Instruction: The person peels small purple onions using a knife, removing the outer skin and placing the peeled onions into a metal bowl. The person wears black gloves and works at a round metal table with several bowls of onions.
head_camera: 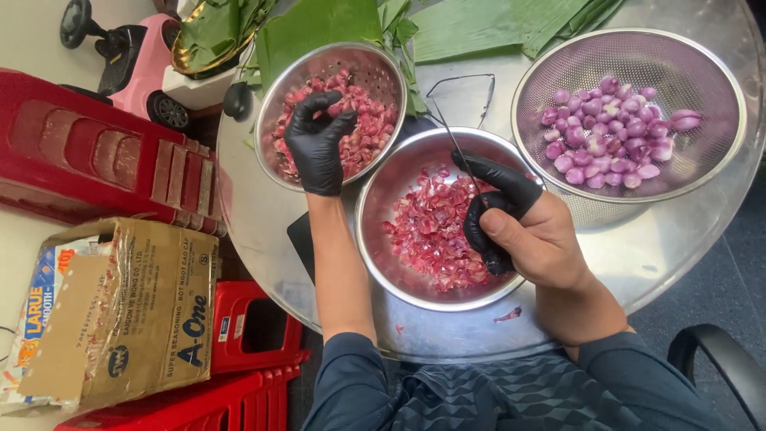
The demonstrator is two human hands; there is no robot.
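Nearest, at six o'clock, right hand (533, 231), half-gloved, is gripping a thin knife (461, 152) over the middle bowl (375, 239) of peelings. Left hand (317, 140), at eleven o'clock, is pinching unpeeled shallots (363, 120) in the far-left bowl (275, 96). Farthest, at two o'clock, peeled shallots (610, 132) are resting in the strainer (718, 72). Peeling well probably means shallow cuts, blade angled away from fingers.
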